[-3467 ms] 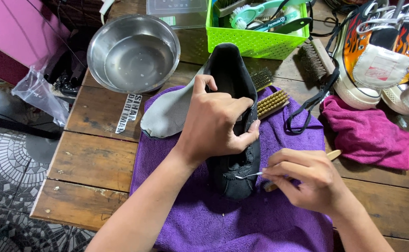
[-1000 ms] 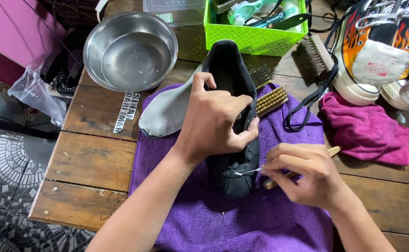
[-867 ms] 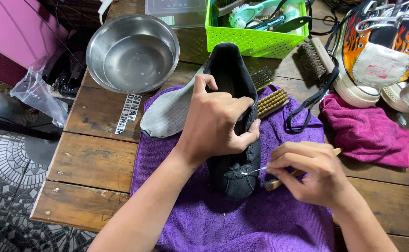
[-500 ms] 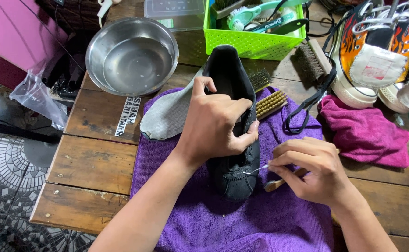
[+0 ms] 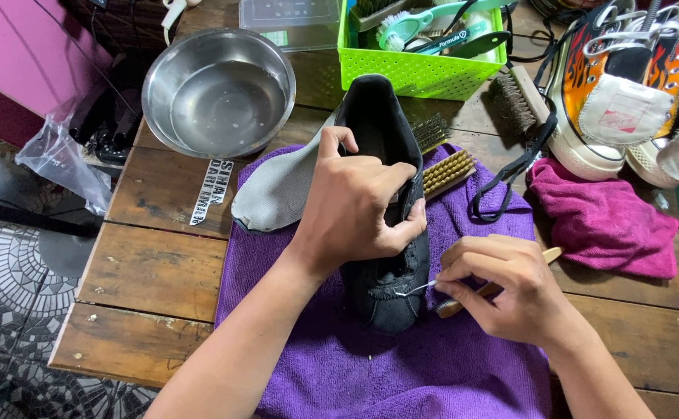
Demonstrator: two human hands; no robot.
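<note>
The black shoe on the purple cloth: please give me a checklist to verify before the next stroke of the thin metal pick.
1. Left hand grips the black fabric shoe firmly: ok.
2. Right hand pinches the thin metal pick: ok.
3. Pick tip rests on the shoe's toe area: ok.
4. Shoe lies on the purple microfibre cloth, not on bare wood: ok.
5. Left thumb is away from the pick tip: ok, though close.
6. Dirt left in the toe seam: cannot tell.
</note>
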